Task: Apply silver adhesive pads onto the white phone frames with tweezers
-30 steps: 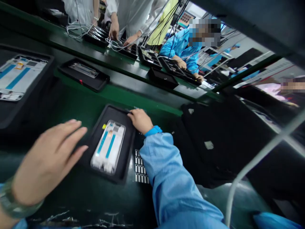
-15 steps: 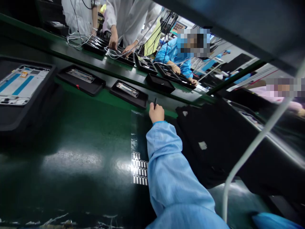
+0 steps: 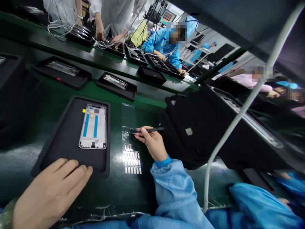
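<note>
A black tray (image 3: 69,127) lies on the green bench in front of me. On it sits a silver phone frame (image 3: 100,127) with two blue strips and a yellow tab. My left hand (image 3: 57,184) is at the tray's near edge, fingers curled over the rim and thumb hidden. Pinched in my right hand (image 3: 152,141) are black tweezers (image 3: 156,129), their tips pointing left over a clear film sheet (image 3: 128,111). Rows of small silver-white stickers (image 3: 132,162) cover the lower part of that sheet, left of my right wrist.
Black trays (image 3: 9,95) are stacked at the far left. Two more trays holding phone parts, a left one (image 3: 43,68) and a right one (image 3: 132,92), stand farther back. Dark trays (image 3: 197,127) pile up on the right, behind a white cable (image 3: 224,140). Co-workers sit across the bench.
A tray with a phone frame now lies mid-bench, with my left hand on it. My right hand has drawn back from the far side to the film sheet, still holding the tweezers.
</note>
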`<state>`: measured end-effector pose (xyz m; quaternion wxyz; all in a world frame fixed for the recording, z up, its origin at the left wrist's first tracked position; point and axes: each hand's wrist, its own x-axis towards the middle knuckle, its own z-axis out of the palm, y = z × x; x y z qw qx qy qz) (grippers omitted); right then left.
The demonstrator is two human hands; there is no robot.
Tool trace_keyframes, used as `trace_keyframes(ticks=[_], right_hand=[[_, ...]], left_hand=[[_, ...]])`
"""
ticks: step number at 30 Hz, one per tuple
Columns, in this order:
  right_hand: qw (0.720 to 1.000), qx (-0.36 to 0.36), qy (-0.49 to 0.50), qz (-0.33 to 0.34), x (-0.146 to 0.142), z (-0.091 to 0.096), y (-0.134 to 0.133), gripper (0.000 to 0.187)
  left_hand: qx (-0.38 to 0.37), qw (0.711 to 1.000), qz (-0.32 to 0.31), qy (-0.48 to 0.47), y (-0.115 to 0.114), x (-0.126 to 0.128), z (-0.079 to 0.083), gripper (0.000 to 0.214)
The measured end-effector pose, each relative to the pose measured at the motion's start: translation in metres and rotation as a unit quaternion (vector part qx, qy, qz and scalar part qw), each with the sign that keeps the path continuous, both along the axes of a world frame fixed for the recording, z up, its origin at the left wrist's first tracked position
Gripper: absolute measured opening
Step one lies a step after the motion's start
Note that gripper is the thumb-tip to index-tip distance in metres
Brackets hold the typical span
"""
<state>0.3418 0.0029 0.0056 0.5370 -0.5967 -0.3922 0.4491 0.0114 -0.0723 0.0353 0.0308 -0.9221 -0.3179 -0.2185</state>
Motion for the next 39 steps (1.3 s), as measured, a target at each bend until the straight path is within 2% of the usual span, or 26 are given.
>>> trace_keyframes(ticks=[3, 6, 8, 12, 15, 18, 21, 28, 32, 35, 39], right_hand=[[1.000, -0.011, 0.005, -0.009, 0.002, 0.000, -0.017, 0.036], [1.000, -0.016, -0.011, -0.018, 0.000, 0.000, -0.029, 0.035], [0.999, -0.022, -0.007, -0.022, -0.004, 0.000, -0.035, 0.037], [0.998, -0.039, -0.021, -0.033, -0.010, -0.004, -0.043, 0.038], [0.997, -0.046, -0.040, -0.037, -0.011, -0.007, -0.046, 0.039], [0.998, -0.045, -0.038, -0.025, -0.013, -0.010, -0.046, 0.038], [0.999, -0.045, -0.021, -0.009, -0.016, -0.012, -0.044, 0.037], [0.997, -0.071, 0.014, -0.038, -0.017, -0.010, -0.041, 0.035], [0.994, -0.070, 0.085, -0.012, -0.014, -0.003, -0.036, 0.031], [0.988, -0.032, 0.152, 0.001, -0.016, 0.006, -0.028, 0.029], [0.980, 0.020, 0.197, 0.032, -0.036, 0.017, -0.014, 0.028]], left_hand=[[0.045, 0.999, -0.025, 0.010, -0.011, 0.027, -0.007, 0.042], [0.055, 0.997, -0.058, -0.006, -0.019, 0.035, -0.008, 0.037], [0.037, 0.997, -0.072, -0.009, -0.016, 0.041, -0.004, 0.034], [-0.022, 0.994, -0.100, 0.039, 0.018, 0.068, 0.000, 0.036], [-0.025, 0.987, -0.150, 0.055, 0.053, 0.092, -0.012, 0.052], [-0.063, 0.984, -0.148, 0.078, 0.073, 0.107, -0.028, 0.051], [-0.091, 0.982, -0.138, 0.091, 0.076, 0.111, -0.037, 0.044], [-0.105, 0.981, -0.143, 0.081, 0.074, 0.110, -0.037, 0.047], [-0.114, 0.981, -0.143, 0.070, 0.075, 0.111, -0.040, 0.046], [-0.164, 0.977, -0.139, 0.000, 0.077, 0.109, -0.037, 0.041], [-0.251, 0.957, -0.071, -0.128, 0.082, 0.101, -0.022, 0.030]])
